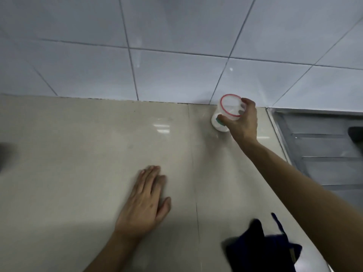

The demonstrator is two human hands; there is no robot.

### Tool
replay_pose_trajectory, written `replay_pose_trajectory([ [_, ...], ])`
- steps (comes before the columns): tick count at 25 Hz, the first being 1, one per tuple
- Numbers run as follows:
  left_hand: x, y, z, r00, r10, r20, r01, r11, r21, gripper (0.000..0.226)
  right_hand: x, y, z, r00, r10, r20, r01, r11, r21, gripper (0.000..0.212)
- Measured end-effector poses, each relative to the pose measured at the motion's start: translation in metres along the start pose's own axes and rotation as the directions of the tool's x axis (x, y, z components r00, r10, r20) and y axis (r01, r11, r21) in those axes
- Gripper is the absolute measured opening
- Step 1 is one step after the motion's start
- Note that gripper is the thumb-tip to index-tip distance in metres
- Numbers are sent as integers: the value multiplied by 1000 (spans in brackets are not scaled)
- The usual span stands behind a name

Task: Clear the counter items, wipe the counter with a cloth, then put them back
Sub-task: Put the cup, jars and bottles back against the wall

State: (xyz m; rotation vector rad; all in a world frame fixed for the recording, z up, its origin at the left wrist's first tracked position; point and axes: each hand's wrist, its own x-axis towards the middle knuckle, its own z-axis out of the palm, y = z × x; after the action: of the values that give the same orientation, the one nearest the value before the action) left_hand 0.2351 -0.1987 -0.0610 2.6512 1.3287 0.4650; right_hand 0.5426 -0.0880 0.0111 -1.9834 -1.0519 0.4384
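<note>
A white plastic jar (222, 116) with a clear, red-rimmed lid stands on the beige counter (78, 154), close to the tiled back wall. My right hand (242, 122) grips the jar from its right side, fingers wrapped around the lid end. My left hand (146, 201) lies flat on the counter, palm down, fingers together, holding nothing. A dark blue cloth (257, 250) lies crumpled near the counter's front right, under my right forearm.
White wall tiles (176, 46) rise behind the counter. A steel sink drainboard (318, 150) adjoins the counter on the right, with a dark object (356, 136) at its far edge. A dark blurred shape (5, 152) shows at the left edge.
</note>
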Motion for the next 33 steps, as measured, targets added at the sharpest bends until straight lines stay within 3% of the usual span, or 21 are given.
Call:
replay_pose_trajectory([
  [10,0,1,-1,1000,3,-10,-3,1000,-7,52,36,5,15,998,-7,-58,6,1000,-22,90],
  [14,2,-2,3,1000,-5,-24,5,1000,-4,55,18,-6,0,993,-100,-59,82,965,-248,95],
  [17,1,0,-1,997,-44,-66,39,997,-65,46,-29,-35,7,973,-202,-115,182,969,-169,71],
  [20,-12,-13,-22,977,-189,-104,146,934,-325,40,-85,-63,31,953,-303,-22,299,949,-95,49],
  [23,-73,-63,-78,899,-429,-86,317,773,-550,41,-133,-98,86,865,-419,277,448,893,-46,31],
  [27,-148,-158,-177,807,-559,-193,459,798,-390,39,-194,-173,181,662,-467,586,521,849,87,34],
  [30,-157,-222,-224,735,-598,-319,507,797,-327,39,-231,-235,240,500,-462,733,554,821,139,56],
  [33,-165,-270,-235,631,-702,-332,674,707,-214,60,-264,-284,287,393,-402,827,568,813,125,92],
])
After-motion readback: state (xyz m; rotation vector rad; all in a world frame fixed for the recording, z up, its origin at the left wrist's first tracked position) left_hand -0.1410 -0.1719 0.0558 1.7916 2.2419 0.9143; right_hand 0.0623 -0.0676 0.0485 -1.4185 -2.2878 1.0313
